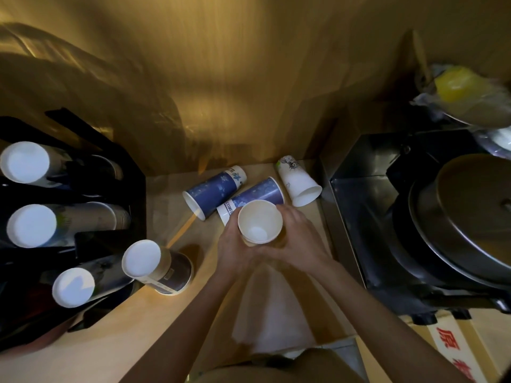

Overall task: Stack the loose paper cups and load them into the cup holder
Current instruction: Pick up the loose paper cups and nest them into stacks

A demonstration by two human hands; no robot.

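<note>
Both my hands hold an upright stack of cream paper cups (259,222) over the middle of the wooden counter; my left hand (233,244) grips its left side and my right hand (300,239) its right. Behind the stack lie two blue cups on their sides, one (214,190) to the left and one (258,196) partly hidden by the stack. A white cup (298,181) lies on its side at the back right. The black cup holder (132,189) at the left carries three upside-down cup stacks (26,161). An upside-down dark cup stack (157,268) stands on the counter beside it.
A black metal appliance (387,217) with a large round lid (470,217) fills the right side. Above it sits a dish with a yellow item in plastic (461,87). A wooden wall rises behind the counter. A box with red characters (453,352) is at the lower right.
</note>
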